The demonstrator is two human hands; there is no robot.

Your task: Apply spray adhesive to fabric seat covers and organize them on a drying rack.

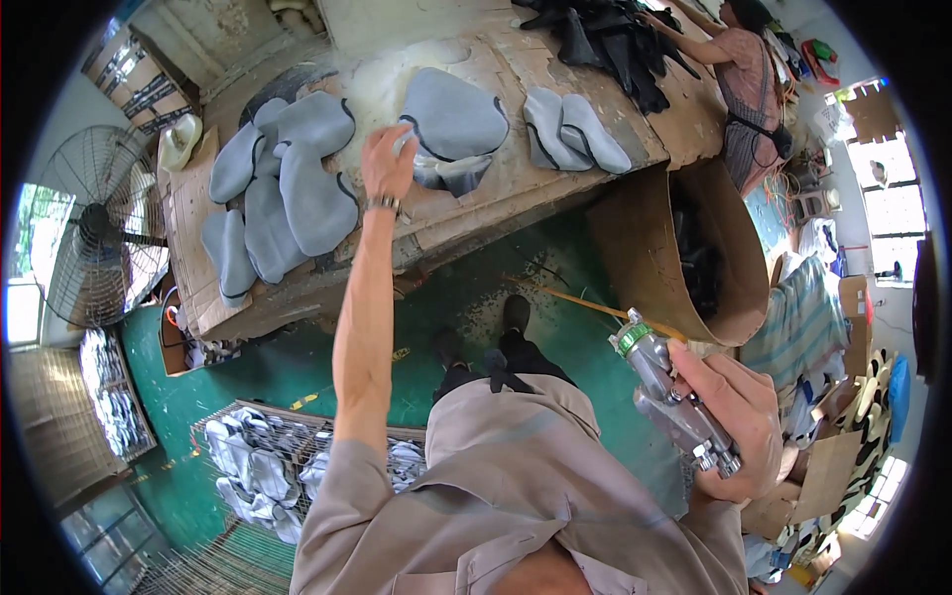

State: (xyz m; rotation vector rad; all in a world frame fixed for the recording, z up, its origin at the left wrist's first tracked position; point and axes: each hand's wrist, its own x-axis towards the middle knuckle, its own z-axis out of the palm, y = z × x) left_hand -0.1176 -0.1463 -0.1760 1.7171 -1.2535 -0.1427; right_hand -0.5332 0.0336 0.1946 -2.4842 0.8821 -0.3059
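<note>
My right hand [729,421] is wrapped around a metal spray gun [659,372] with a green ring near its nozzle, held out at my right side. My left hand [388,164] reaches over the work table with bent fingers. They pinch at the left edge of a grey fabric piece [454,114] trimmed in black; the exact contact is partly hidden. Beneath that piece's near edge a darker folded part [453,175] shows. Left of my hand, several similar grey pieces [317,198] lie overlapping. Two more narrow grey pieces [575,132] lie to the right.
Cardboard covers the table [526,203]. A large cardboard bin [635,233] with dark items stands below its right end. A wire rack [297,456] of grey pieces is at lower left, a fan [94,223] farther left. A co-worker [749,89] handles black pieces [605,45].
</note>
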